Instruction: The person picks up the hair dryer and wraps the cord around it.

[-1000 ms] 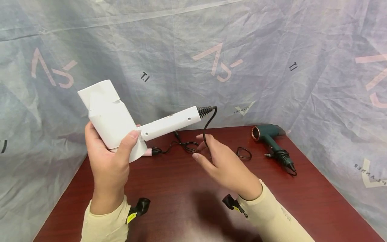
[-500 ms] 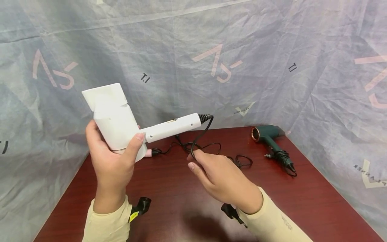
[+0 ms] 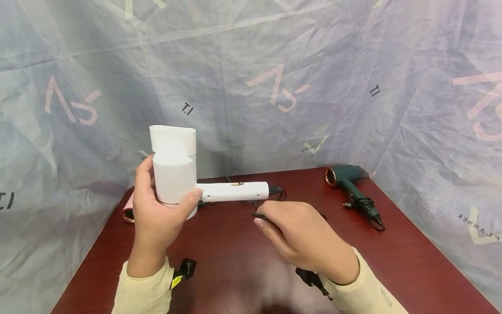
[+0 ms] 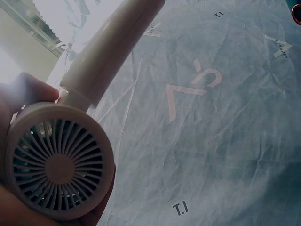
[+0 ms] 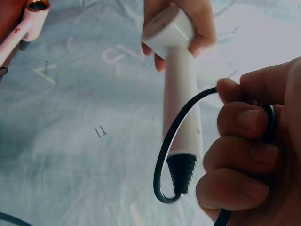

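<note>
My left hand (image 3: pixel 157 222) grips the barrel of a white hair dryer (image 3: pixel 174 181), thumb by the handle joint. The dryer's flat nozzle (image 3: pixel 172 138) points upward, and its handle (image 3: pixel 235 192) extends level to the right. In the left wrist view the round slotted grille (image 4: pixel 60 168) faces the camera. My right hand (image 3: pixel 302 233) has its fingers curled round the dryer's black cord (image 5: pixel 162 160), just past the handle's end. In the right wrist view the cord loops from the ribbed sleeve (image 5: pixel 181 169) up into the pinch of thumb and forefinger.
A dark green hair dryer (image 3: pixel 345 176) lies at the table's back right, its cord (image 3: pixel 366 205) wound round the handle. Partly hidden behind my left hand lies a pink hair dryer (image 3: pixel 128 210). Grey printed cloth (image 3: pixel 227 96) hangs round the dark red table (image 3: pixel 231 257).
The white dryer has turned from leaning left to upright, moving right and lower, and its handle has swung down level. My right hand, loose at the cord before, has closed round it.
</note>
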A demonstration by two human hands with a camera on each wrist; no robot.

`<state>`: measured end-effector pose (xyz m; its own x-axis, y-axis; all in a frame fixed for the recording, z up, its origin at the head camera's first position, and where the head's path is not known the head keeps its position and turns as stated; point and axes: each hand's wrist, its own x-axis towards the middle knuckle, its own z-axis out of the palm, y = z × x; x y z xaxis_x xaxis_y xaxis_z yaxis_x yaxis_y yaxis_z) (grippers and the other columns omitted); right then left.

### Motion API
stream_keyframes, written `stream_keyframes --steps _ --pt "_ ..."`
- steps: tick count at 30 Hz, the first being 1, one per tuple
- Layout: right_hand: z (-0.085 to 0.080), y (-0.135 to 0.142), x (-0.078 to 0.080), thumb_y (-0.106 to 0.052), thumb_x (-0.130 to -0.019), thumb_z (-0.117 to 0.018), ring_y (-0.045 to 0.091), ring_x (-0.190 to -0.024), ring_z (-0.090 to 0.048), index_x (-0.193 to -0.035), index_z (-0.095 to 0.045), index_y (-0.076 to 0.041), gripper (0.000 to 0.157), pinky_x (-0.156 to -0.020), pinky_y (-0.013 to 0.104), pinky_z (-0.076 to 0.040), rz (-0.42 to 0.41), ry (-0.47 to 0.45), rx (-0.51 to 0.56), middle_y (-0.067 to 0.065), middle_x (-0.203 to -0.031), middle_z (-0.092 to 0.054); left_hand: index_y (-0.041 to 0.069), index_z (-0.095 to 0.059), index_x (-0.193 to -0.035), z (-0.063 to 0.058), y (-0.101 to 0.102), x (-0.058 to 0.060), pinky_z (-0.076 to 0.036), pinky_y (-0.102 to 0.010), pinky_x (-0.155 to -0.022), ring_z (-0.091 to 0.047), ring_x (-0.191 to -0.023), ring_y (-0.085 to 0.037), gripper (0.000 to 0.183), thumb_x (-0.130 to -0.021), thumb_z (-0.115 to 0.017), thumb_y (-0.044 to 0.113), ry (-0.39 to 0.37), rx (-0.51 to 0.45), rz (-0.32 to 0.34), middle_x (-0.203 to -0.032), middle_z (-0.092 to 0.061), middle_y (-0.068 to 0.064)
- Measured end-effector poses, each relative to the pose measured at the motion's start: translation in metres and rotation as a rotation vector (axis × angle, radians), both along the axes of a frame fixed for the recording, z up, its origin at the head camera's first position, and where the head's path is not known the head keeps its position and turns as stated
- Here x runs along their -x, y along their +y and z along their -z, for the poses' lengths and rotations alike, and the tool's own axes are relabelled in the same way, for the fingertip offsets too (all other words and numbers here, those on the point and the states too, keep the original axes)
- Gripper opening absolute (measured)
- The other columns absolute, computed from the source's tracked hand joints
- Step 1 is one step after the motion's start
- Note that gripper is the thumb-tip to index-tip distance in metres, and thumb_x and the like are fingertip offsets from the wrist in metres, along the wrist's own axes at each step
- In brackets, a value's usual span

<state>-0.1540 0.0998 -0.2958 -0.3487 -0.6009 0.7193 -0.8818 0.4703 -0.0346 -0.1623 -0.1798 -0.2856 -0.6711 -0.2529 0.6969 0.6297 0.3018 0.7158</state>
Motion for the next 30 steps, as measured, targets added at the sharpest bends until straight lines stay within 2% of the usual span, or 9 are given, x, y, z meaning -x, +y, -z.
stream_keyframes --steps 5,8,11,16,18,22,26,30 --pt "-0.006 0.006 0.004 -0.024 -0.105 -0.06 0.001 -0.07 -0.047 -0.102 -0.065 -0.015 0.011 -0.064 0.018 -0.043 -0.087 0.046 0.094 -0.012 -0.083 -0.056 0.023 -0.049 -0.15 0.002 -0.004 -0.002 -0.053 -0.025 -0.077 -0.062 -0.099 -0.023 0.09 -0.071 -0.086 0.0 -0.056 0.085 0.013 -0.121 -0.063 0.006" --pt "-0.01 0.009 0.007 -0.025 -0.105 -0.062 0.0 -0.07 -0.046 -0.102 -0.066 -0.016 0.011 -0.064 0.015 -0.04 -0.128 0.043 0.143 -0.013 -0.085 -0.056 0.025 -0.05 -0.149 0.002 -0.006 -0.003 -0.053 -0.026 -0.077 -0.062 -0.099 -0.023 0.089 -0.072 -0.086 -0.001 -0.076 0.122 0.062 -0.12 -0.064 0.005" --pt "-0.012 0.013 0.01 -0.028 -0.105 -0.062 -0.002 -0.068 -0.043 -0.102 -0.067 -0.016 0.012 -0.063 0.012 -0.037 -0.138 0.023 0.17 -0.015 -0.084 -0.054 0.022 -0.049 -0.149 0.002 -0.008 -0.002 -0.054 -0.027 -0.078 -0.064 -0.098 -0.022 0.089 -0.072 -0.085 -0.004 -0.08 0.151 0.139 -0.12 -0.064 0.0" --pt "-0.012 0.018 0.014 -0.021 -0.101 -0.068 -0.002 -0.072 -0.048 -0.105 -0.067 -0.019 0.005 -0.066 0.012 -0.04 -0.156 -0.088 0.188 -0.015 -0.088 -0.058 0.013 -0.046 -0.15 -0.001 -0.011 -0.001 -0.056 -0.027 -0.08 -0.066 -0.099 -0.022 0.09 -0.071 -0.083 -0.009 -0.054 0.159 0.27 -0.122 -0.063 -0.008" --pt "-0.011 0.019 0.015 -0.017 -0.098 -0.071 -0.002 -0.076 -0.053 -0.107 -0.067 -0.021 0.011 -0.068 0.013 -0.044 -0.174 -0.165 0.198 -0.015 -0.093 -0.062 0.011 -0.046 -0.15 -0.002 -0.011 -0.002 -0.057 -0.028 -0.079 -0.066 -0.099 -0.022 0.089 -0.071 -0.082 -0.01 -0.053 0.146 0.312 -0.122 -0.063 -0.009" --pt "-0.008 0.02 0.016 -0.014 -0.096 -0.073 0.0 -0.073 -0.054 -0.108 -0.066 -0.026 0.019 -0.064 0.014 -0.045 -0.186 -0.285 0.213 -0.015 -0.094 -0.064 0.009 -0.045 -0.15 -0.003 -0.011 -0.006 -0.058 -0.029 -0.079 -0.068 -0.099 -0.023 0.089 -0.071 -0.081 -0.012 -0.072 0.12 0.366 -0.122 -0.063 -0.01" --pt "-0.004 0.02 0.019 -0.012 -0.098 -0.071 0.001 -0.068 -0.053 -0.108 -0.066 -0.026 0.018 -0.059 0.016 -0.045 -0.196 -0.335 0.216 -0.014 -0.09 -0.063 0.009 -0.044 -0.15 -0.005 -0.01 -0.009 -0.06 -0.033 -0.078 -0.073 -0.097 -0.026 0.089 -0.071 -0.079 -0.015 -0.085 0.081 0.411 -0.122 -0.064 -0.012" --pt "-0.002 0.018 0.022 -0.01 -0.101 -0.066 0.003 -0.07 -0.056 -0.108 -0.066 -0.027 0.018 -0.062 0.019 -0.049 -0.207 -0.373 0.212 -0.014 -0.091 -0.065 0.009 -0.042 -0.152 -0.007 -0.009 -0.013 -0.062 -0.037 -0.074 -0.076 -0.094 -0.03 0.09 -0.073 -0.075 -0.018 -0.102 0.02 0.447 -0.121 -0.064 -0.013"
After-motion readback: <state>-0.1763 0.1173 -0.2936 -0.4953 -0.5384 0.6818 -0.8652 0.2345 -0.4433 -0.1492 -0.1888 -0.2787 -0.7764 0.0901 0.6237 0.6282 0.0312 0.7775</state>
